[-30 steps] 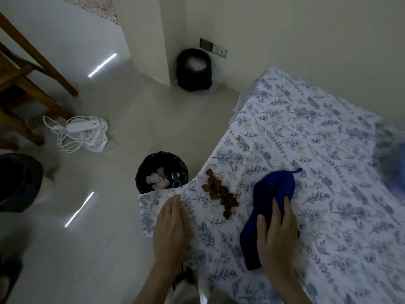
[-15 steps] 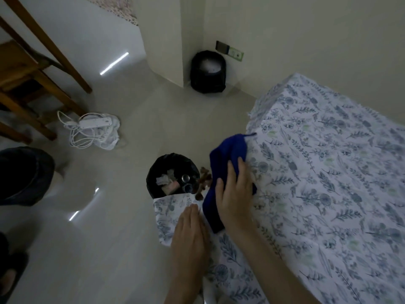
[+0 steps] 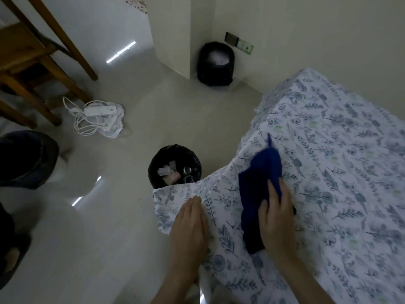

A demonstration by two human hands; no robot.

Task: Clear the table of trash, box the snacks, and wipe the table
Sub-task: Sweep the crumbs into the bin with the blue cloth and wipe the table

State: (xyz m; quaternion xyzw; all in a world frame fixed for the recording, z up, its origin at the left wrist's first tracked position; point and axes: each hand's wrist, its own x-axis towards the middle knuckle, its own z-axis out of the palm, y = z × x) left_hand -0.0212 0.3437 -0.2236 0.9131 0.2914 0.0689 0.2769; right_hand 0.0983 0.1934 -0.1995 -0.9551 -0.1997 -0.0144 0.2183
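Note:
The table (image 3: 328, 172) is covered by a white cloth with a blue leaf print. A dark blue wiping cloth (image 3: 258, 176) lies on it near the left edge. My right hand (image 3: 276, 216) presses down on the cloth's near end with fingers laid over it. My left hand (image 3: 190, 227) rests flat on the tablecloth's hanging corner, fingers straight and together. Right below that corner, a black-lined trash bin (image 3: 175, 165) stands on the floor, holding wrappers and a can. No crumbs show on the table.
A second black bin (image 3: 215, 62) stands against the wall corner. A white power strip with coiled cord (image 3: 99, 110) lies on the floor beside a wooden chair (image 3: 32, 62). Another person's dark-clothed leg (image 3: 24, 159) is at the left edge.
My right hand swept the blue cloth left to the table edge, pushing the brown crumbs off toward the bin, then drew it back right. My left hand stayed on the corner.

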